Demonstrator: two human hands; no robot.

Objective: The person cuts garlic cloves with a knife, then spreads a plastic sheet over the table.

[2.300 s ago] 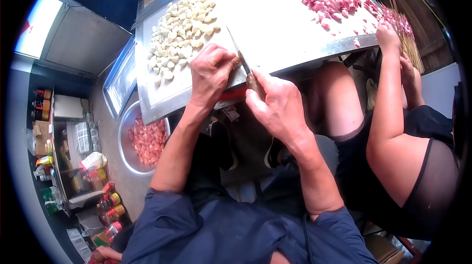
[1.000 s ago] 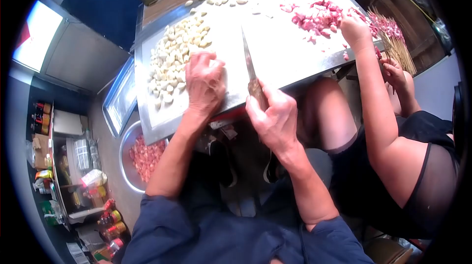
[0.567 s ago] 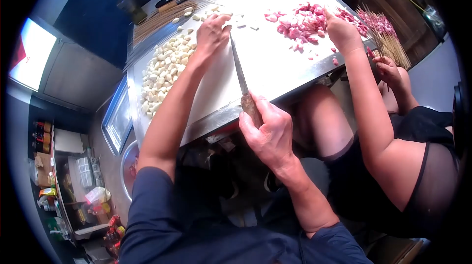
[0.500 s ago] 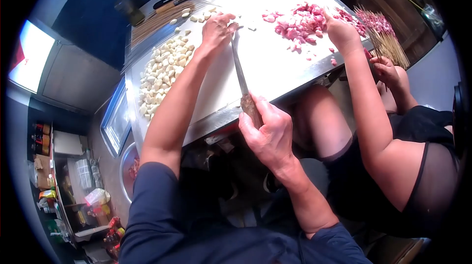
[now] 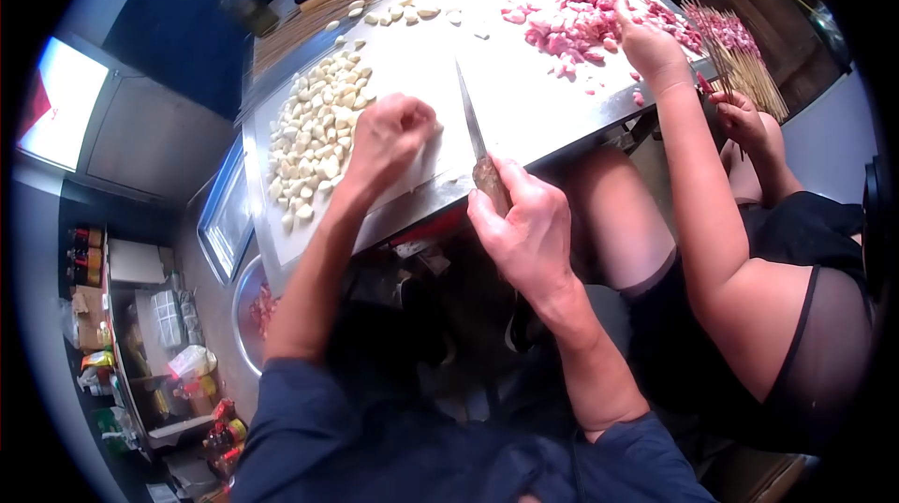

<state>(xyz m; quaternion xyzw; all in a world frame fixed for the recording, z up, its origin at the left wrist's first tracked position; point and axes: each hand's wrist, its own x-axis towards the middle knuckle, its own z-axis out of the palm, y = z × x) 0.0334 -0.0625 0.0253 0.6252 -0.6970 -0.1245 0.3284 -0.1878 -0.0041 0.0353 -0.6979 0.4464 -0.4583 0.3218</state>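
Observation:
My right hand (image 5: 526, 227) grips the wooden handle of a knife (image 5: 471, 114). Its narrow blade points away from me over the white tabletop (image 5: 440, 44). Beside the heap of peeled garlic cloves (image 5: 323, 124), my left hand (image 5: 395, 133) is closed with the fingers curled under. Whatever those fingers hold, if anything, is hidden. Farther back lie several loose cloves (image 5: 403, 12), apart from the main heap.
On the right, a co-worker's hand (image 5: 651, 53) touches a pile of cut raw meat (image 5: 581, 25); the other hand (image 5: 740, 119) holds skewers. Loaded skewers (image 5: 735, 44) lie at the table's right end. Bare sticks (image 5: 314, 25) are at the far left. A metal bowl (image 5: 248, 316) stands below.
My left hand has drawn back toward me from the far loose cloves and its fingers have closed. The knife in my right hand has shifted slightly right and nearer.

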